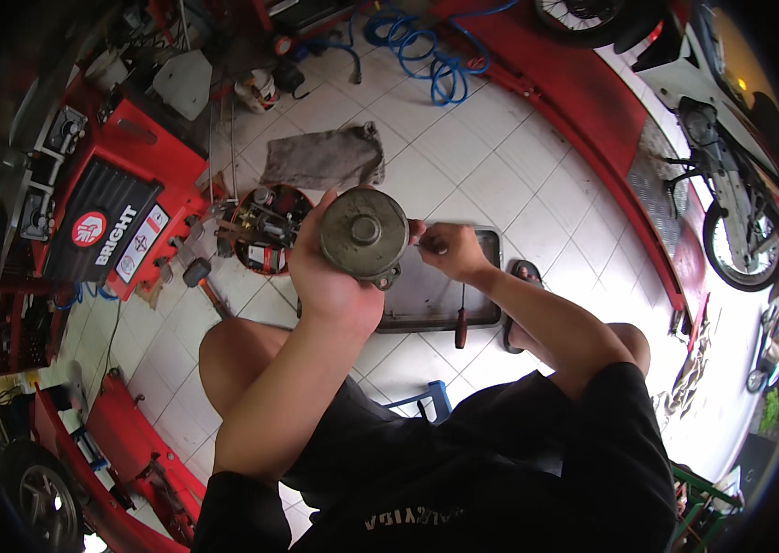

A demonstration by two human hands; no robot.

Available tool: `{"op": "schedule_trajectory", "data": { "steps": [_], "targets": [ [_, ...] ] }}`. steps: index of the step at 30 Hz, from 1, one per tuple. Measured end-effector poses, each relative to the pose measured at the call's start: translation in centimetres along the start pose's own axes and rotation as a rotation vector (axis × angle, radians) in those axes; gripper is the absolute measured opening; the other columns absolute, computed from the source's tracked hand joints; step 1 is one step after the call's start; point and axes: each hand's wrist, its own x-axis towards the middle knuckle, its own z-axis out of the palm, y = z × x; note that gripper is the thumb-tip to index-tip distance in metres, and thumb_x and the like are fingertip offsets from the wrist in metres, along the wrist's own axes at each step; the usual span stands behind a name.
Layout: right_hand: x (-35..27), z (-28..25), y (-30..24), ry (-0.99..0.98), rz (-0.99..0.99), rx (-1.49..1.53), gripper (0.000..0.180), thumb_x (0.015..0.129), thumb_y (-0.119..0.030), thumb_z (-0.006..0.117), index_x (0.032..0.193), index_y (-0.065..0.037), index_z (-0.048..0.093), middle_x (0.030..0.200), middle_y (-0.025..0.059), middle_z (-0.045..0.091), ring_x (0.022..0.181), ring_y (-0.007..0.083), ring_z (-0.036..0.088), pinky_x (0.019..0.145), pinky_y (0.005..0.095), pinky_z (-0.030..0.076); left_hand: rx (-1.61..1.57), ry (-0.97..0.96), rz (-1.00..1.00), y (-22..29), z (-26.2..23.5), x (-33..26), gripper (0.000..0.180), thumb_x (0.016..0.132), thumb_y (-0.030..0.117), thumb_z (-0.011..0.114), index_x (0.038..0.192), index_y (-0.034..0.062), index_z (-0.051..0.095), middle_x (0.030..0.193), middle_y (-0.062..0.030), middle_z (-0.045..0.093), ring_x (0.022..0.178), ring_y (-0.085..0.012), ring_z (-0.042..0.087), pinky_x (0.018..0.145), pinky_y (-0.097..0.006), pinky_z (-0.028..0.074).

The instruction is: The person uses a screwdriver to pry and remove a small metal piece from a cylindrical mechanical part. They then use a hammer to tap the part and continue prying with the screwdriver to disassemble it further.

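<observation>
At frame centre, I log one round metal housing, cupped in the left hand, seemingly for steadiness; right hand curled round a dark piece, unidentifiable; shallow tray beneath, likely catching drops.

Round metal part with underside hidden, upper wheel cut off

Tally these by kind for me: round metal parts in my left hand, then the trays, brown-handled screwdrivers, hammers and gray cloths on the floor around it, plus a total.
Round metal part in your left hand: 1
Tray: 1
Brown-handled screwdriver, partly over the tray: 1
Hammer: 1
Gray cloth: 1
Total: 5
</observation>
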Motion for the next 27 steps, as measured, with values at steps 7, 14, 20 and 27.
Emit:
{"op": "schedule_trajectory", "data": {
  "steps": [7, 14, 20, 27],
  "targets": [
    [-7.6, -7.0, -15.7, -0.035, -0.211, 0.434, 0.018, 0.091, -0.005, 0.075, 0.105, 0.004, 0.067, 0.099, 0.0088, 0.072, 0.091, 0.0134, 0.068, 0.085, 0.0269, 0.055, 0.025, -0.052, 0.006, -1.3, 0.1, 0.5, 0.046, 0.101, 0.045, 0.041, 0.105, 0.0045, 0.061, 0.086, -0.0156, 0.063, 0.091, -0.0338, 0.057, 0.089, -0.044, 0.044],
    [-11.0, -6.8, -18.1, 0.058, -0.661, 0.196, 0.021, 0.081, -0.005, 0.083, 0.096, 0.000, 0.070, 0.095, 0.0096, 0.070, 0.089, 0.0227, 0.070, 0.079, 0.0334, 0.055, -0.014, -0.344, -0.040, -2.8, 0.2, 0.5, 0.046, 0.102, 0.043, 0.042, 0.104, 0.0014, 0.060, 0.085, -0.0179, 0.066, 0.091, -0.0301, 0.065, 0.090, -0.043, 0.049],
    [-11.2, -7.2, -17.6, 0.157, -0.701, 0.077, 0.025, 0.076, -0.010, 0.087, 0.093, -0.001, 0.071, 0.093, 0.0103, 0.071, 0.085, 0.0273, 0.070, 0.075, 0.0357, 0.056, 0.065, -0.381, -0.040, -3.9, 0.4, 0.4, 0.047, 0.102, 0.045, 0.043, 0.105, 0.0005, 0.059, 0.087, -0.0189, 0.066, 0.092, -0.0303, 0.064, 0.090, -0.042, 0.049],
    [-11.3, -7.0, -16.8, 0.268, -0.688, -0.006, 0.030, 0.073, -0.012, 0.088, 0.095, -0.001, 0.071, 0.091, 0.0106, 0.070, 0.081, 0.0275, 0.071, 0.068, 0.0344, 0.056, 0.023, -0.251, -0.140, -5.0, 0.4, 0.3, 0.046, 0.101, 0.045, 0.044, 0.105, 0.0019, 0.060, 0.088, -0.0176, 0.067, 0.092, -0.0306, 0.064, 0.087, -0.041, 0.050]
  ]
}}
